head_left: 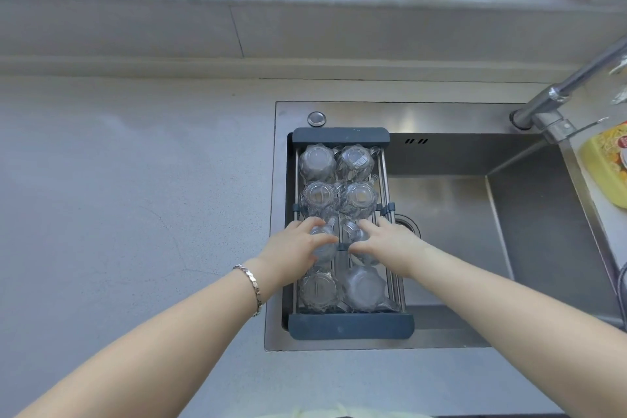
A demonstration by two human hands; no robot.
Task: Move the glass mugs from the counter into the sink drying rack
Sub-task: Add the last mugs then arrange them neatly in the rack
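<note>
1. Grey stone counter [118,197] ran along the left of a stainless sink [509,248], and no mugs showed on the visible stretch of it; a ledge behind carried steel pots and a rag.
2. Across the sink's left end sat the drying rack [351,326], its long axis running away from the person, with dark end bars near and far and metal rods between.
3. Glass mugs stood upside down in it in two columns and four rows: the far pair [336,163], the second pair [339,198], the third pair under the hands, and the near pair [342,288].
4. The left hand [295,248], a bracelet [252,285] at its wrist, was curled round the left mug of the third row [322,244], fingers wrapped on the glass.
5. The right hand [390,244] was closed likewise on the right mug of that row [359,237], the two hands close together and nearly meeting over the middle rod.
6. Each mug lay directly under its own hand, so neither arm needed to cross; these two filled the last gap in the rack.
7. Judged from that, the task was almost done: what remained was to settle both mugs rim-down on the rods and let go, taking care not to knock the neighbours touching them fore and aft.
</note>
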